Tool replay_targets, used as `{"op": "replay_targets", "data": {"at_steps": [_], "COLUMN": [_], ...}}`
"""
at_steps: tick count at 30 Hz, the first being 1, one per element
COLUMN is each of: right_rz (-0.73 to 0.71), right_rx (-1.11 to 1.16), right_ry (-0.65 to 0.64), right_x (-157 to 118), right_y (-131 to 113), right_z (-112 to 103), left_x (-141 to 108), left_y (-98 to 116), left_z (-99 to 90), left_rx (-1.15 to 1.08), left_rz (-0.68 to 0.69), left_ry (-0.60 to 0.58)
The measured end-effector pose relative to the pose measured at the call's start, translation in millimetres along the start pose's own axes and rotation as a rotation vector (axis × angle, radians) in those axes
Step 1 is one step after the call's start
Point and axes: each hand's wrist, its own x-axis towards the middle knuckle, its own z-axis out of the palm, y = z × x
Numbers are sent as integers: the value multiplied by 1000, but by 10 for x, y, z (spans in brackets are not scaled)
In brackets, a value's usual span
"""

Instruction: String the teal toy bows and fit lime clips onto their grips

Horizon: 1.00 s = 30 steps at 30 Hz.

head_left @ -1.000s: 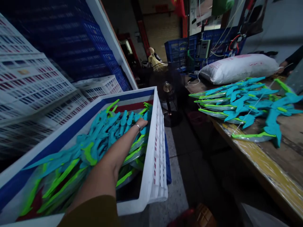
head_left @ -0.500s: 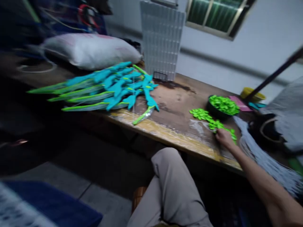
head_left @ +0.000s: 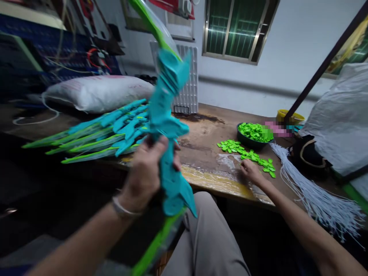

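My left hand [head_left: 146, 172] is wrapped around the grip of a toy bow [head_left: 169, 165], teal in the middle with bright green limbs, held upright in front of me and slightly blurred. More teal and green toy bows [head_left: 115, 130] lie piled on the workbench behind it. At the bench's front right, my right hand [head_left: 249, 170] is closed and rests beside small green plastic pieces [head_left: 253, 155]; what its fingers hold, if anything, is hidden. A dark bowl [head_left: 253, 143] heaped with the same green pieces stands just beyond.
White cords [head_left: 313, 191] spread over the right side of the bench [head_left: 198, 134]. Behind them are a black hat-like item [head_left: 307, 153], a yellow tub [head_left: 296, 117] and a large white sack [head_left: 339, 111]. A stuffed sack [head_left: 97, 92] lies at the back left. A dark pole [head_left: 324, 61] slants across the right.
My left hand has come into view, raising a toy bow in front of me. The right hand stays by the green pieces, now a little nearer the bench's edge. The view has tilted up.
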Motion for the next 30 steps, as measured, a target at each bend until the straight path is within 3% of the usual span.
{"op": "replay_targets", "data": {"at_steps": [3,7,10,14,21,24,30], "right_rz": [-23,-2,80,186,204,156,-117], "right_rx": [367,746,973,1287,1257,1159,822], "right_ry": [-18,-133,-183,-139,-120,-41,97], "right_x": [-133,-428,-629,-753,-779,-808,-873], "right_y": [-360,-943,-1351,-1716,-1919,-1973,-2103], "right_z": [212,388,495,704,896,902,986], "left_x": [-333,-652,-781,-883,-1013,-1046,-1068], "left_y": [-417,-967,-1111,-1135,-1164,-1174,-1131], "left_z": [19,-73,-188,-322,-466,-492,-478], "left_rx": [10,-57,-41,29,46,17,6], "left_rz": [-181,-484,-560,-549,-590,-567,-509], "left_ry": [-16,38,75,146,168,197,203]}}
